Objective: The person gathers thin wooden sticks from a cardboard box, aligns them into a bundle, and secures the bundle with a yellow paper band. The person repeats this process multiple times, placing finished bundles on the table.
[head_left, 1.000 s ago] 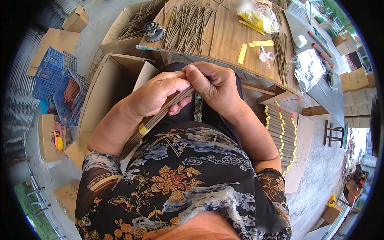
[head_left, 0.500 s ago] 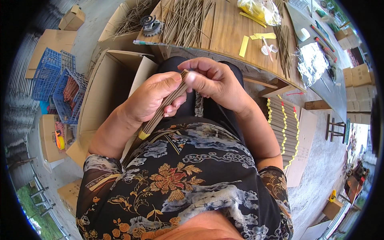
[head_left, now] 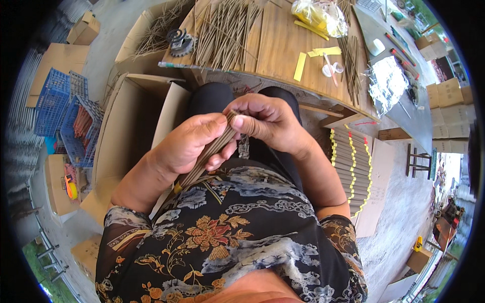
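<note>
Left hand (head_left: 189, 144) is wrapped around a bundle of thin brown sticks (head_left: 209, 151), fingers curled closed on it, thumb on top. Bundle runs diagonally, low end at 7 o'clock near the shirt, top end at 1 o'clock. Sits just above the lap, centre frame.

Right hand (head_left: 268, 121) meets the bundle's top end: thumb and forefinger pinched at the stick tips, other fingers folded in. Can't tell whether it grips one stick or just touches the ends.

Around:
- Wooden table (head_left: 278, 45) at 12 o'clock, loose sticks (head_left: 225, 30) spread over it.
- Yellow paper strips (head_left: 300, 65) on the table, right of the sticks; yellow plastic bag (head_left: 323, 15) at 1 o'clock.
- Open cardboard box (head_left: 126, 126) at 9 o'clock, just beside the left forearm.
- Blue crates (head_left: 65, 111) further out at 9 o'clock.
- Stacked grey packs with yellow bands (head_left: 348, 166) at 3 o'clock, on the floor by the right elbow.
</note>
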{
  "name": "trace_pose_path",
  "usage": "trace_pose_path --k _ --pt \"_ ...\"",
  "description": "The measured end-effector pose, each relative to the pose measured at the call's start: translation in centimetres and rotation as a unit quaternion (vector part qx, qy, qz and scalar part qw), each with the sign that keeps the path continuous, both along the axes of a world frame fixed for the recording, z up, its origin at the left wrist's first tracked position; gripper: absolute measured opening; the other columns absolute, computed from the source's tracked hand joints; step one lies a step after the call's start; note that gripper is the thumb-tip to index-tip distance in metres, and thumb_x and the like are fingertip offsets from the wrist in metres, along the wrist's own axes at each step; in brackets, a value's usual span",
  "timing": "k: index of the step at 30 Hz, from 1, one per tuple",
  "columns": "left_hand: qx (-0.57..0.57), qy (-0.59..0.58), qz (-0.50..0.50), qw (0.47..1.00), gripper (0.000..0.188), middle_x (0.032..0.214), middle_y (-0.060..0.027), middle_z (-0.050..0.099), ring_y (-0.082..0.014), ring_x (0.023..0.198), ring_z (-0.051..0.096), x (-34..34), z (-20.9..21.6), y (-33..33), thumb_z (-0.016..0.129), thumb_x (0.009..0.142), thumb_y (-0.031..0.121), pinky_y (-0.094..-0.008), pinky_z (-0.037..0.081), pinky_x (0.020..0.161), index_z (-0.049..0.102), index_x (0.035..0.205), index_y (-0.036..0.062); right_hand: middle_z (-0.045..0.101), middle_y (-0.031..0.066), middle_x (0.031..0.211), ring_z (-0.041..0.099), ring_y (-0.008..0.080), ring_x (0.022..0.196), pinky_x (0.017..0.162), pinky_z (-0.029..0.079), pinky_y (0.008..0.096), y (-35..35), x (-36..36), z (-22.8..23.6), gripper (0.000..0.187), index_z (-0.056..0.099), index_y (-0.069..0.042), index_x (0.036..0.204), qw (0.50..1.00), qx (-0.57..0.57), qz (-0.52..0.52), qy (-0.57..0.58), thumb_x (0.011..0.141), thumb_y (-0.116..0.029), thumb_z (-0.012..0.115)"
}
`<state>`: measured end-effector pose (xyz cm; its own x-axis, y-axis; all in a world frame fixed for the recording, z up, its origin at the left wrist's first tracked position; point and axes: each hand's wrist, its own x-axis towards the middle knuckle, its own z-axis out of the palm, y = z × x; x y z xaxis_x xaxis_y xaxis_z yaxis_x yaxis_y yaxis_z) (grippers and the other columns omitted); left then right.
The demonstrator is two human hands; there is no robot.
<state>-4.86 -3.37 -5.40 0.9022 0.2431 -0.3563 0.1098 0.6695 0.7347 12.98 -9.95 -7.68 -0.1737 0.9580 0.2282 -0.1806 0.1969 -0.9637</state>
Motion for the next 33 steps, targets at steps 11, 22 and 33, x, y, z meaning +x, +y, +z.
trace_pose_path --k 11,22,33 --pt "0.082 0.056 0.024 0.995 0.035 0.062 -0.0008 0.046 -0.0027 0.044 0.036 1.2 -0.3 1.9 0.042 0.091 0.037 -0.0143 0.031 0.039 0.048 0.088 0.0029 0.056 0.0033 0.077 0.054 0.0077 0.074 0.063 0.043 0.0213 2.5 2.0 -2.0 0.04 0.05 0.001 0.11 0.996 -0.05 -0.034 -0.062 0.081 -0.024 0.062" --pt "0.095 0.07 0.05 0.992 0.033 0.062 0.0004 0.046 -0.0021 0.045 0.037 1.3 -1.7 4.5 0.041 0.091 0.035 -0.0151 0.031 0.038 0.048 0.087 0.0031 0.052 0.0111 0.112 0.044 0.0289 0.11 0.095 0.033 0.0359 2.3 15.5 -13.2 0.041 0.054 -0.007 0.107 0.689 0.092 -0.358 -0.623 0.067 -0.008 0.06" --pt "0.139 0.084 0.055 0.985 0.034 0.063 -0.0005 0.046 -0.0022 0.045 0.037 1.2 -1.3 3.5 0.043 0.091 0.036 -0.0144 0.032 0.039 0.048 0.089 0.0032 0.06 0.0075 0.092 0.055 0.0117 0.081 0.074 0.043 0.0232 1.6 6.6 -4.7 0.013 0.057 0.002 0.094 0.976 0.007 -0.215 0.036 0.085 -0.006 0.053"
